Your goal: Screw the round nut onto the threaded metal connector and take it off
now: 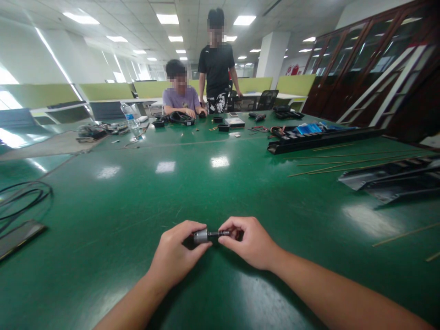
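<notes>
The small grey cylinder (pixel 200 236) has a slim dark shaft (pixel 213 233). The left hand (pixel 176 253), curled partway, grips the cylinder; the right hand (pixel 253 244), nearly closed, pinches the shaft's end.

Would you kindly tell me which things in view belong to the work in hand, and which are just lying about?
In hand:
- silver cylinder, held by the left hand
- dark shaft, held by the right hand

Apparently just lying about:
- plastic bottle
- thin rods
- flat dark panel
</notes>
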A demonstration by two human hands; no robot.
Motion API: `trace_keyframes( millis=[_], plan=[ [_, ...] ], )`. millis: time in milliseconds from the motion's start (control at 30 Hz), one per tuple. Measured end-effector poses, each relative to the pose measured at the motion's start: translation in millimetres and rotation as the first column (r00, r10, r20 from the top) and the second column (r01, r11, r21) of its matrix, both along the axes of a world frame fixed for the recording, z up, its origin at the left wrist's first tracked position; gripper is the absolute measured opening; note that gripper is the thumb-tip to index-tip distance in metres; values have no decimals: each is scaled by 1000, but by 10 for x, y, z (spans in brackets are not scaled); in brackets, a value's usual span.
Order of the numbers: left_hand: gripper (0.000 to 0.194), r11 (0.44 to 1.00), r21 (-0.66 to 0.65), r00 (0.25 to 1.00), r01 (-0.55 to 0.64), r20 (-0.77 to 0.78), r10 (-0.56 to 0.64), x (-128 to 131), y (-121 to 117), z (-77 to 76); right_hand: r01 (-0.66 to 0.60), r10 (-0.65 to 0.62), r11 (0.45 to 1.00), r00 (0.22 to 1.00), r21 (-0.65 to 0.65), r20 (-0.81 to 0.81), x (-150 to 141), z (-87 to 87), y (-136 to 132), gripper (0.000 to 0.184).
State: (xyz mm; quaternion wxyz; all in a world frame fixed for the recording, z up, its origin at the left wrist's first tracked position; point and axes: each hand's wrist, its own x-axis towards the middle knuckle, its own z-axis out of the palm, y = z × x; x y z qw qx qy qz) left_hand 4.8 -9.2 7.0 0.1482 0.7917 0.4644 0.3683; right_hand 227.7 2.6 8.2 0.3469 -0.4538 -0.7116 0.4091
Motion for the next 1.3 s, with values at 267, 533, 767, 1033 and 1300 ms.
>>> trace_keyframes(
  millis=[267,533,767,1033,1300],
  plan=[
    [26,1000,17,1000,-9,3,9,2,10,8,12,-12,1000,1000,-9,-4,9,4,-8,12],
    [25,1000,17,1000,-15,9,15,-9,14,12,20,-20,1000,1000,-2,-2,18,7,1,13],
    [23,1000,1,1000,-26,0,26,-9,19,29,22,-22,1000,1000,-4,-6,30,-8,13,13],
    [25,999,5,999,-33,0,33,-29,22,20,41,-41,999,999,2,-13,40,15,8,12],
    [26,999,-8,999,-40,8,41,-39,21,21,46,-46,999,999,0,-20,43,13,13,12]
  ],
)
